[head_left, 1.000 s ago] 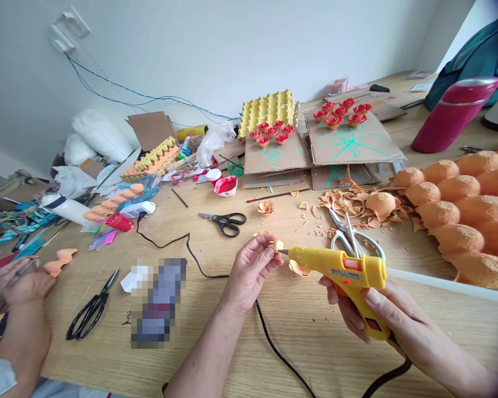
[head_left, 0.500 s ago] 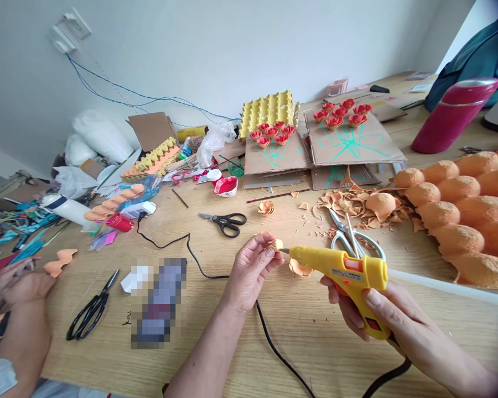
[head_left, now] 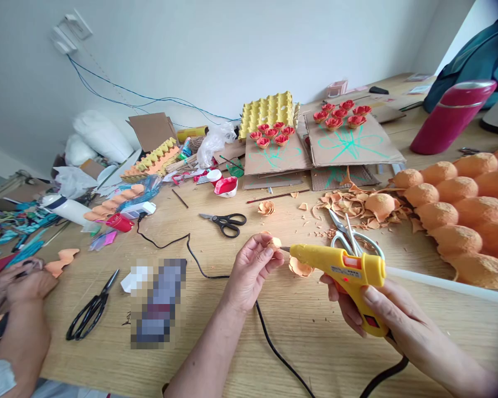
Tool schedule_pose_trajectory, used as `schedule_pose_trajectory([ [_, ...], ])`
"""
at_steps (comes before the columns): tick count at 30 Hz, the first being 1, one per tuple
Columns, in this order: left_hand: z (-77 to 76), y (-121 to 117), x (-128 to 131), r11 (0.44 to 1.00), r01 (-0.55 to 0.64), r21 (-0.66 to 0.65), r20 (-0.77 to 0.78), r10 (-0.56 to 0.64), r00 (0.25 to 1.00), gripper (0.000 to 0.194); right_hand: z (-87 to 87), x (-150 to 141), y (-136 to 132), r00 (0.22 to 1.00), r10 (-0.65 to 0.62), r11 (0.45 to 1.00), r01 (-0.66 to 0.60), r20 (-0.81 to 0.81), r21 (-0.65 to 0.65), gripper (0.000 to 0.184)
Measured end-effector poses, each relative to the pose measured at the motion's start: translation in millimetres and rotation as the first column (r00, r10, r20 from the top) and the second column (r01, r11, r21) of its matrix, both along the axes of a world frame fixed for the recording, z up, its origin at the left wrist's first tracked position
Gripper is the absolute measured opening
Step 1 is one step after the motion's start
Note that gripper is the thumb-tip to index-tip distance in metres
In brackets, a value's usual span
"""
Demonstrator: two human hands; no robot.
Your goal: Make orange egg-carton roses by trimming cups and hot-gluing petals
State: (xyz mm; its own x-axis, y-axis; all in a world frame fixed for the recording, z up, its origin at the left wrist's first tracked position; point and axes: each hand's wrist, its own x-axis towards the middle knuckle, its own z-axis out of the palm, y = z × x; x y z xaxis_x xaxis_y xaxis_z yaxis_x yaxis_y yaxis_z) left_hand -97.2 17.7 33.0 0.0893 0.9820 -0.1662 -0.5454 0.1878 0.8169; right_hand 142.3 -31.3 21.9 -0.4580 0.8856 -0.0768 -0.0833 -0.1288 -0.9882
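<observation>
Between the thumb and fingers of my left hand (head_left: pixel 251 265) is a small piece of orange egg carton (head_left: pixel 275 244), partly hidden by the fingertips. My right hand (head_left: pixel 382 309) is wrapped round the handle of a yellow hot glue gun (head_left: pixel 340 262), its red light lit. The gun's metal nozzle points left at the carton piece, very close to it; whether they touch I cannot tell. A clear glue stick (head_left: pixel 448 283) juts from the gun's back. Just behind the nozzle lies an orange carton flower (head_left: pixel 301 267), and a second carton flower (head_left: pixel 266 208) sits farther back.
Black-handled scissors (head_left: pixel 224 222) and grey-handled scissors (head_left: pixel 352 237) lie beyond my hands, near carton scraps (head_left: pixel 352 207). An orange egg tray (head_left: pixel 460 221) occupies the right. Red flowers stand on cardboard (head_left: pixel 352 143). At left, another person's hands (head_left: pixel 25 282) work near black shears (head_left: pixel 92 309).
My hands stay almost still, with the nozzle held at the carton piece. The glue gun shifts very slightly. The other person's hands at left move a little.
</observation>
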Motion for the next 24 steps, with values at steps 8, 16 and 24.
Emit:
schedule_pose_trajectory([
  [8,0.5,0.7,-0.2,0.999,0.016,-0.044,0.01,-0.015,1.0,0.035,-1.1,0.2,0.9,0.999,-0.017,1.0,0.017,-0.031,-0.012,0.042],
  [16,1.9,0.4,-0.6,0.998,0.056,-0.043,0.027,-0.054,0.998,0.035,-2.0,-0.1,1.1,0.997,-0.043,0.999,0.042,-0.064,-0.006,0.04],
  [24,1.4,0.2,-1.6,0.996,0.083,-0.031,0.032,-0.082,0.996,0.031,-1.9,0.4,0.8,0.995,-0.058,0.998,0.057,-0.078,-0.011,0.04],
])
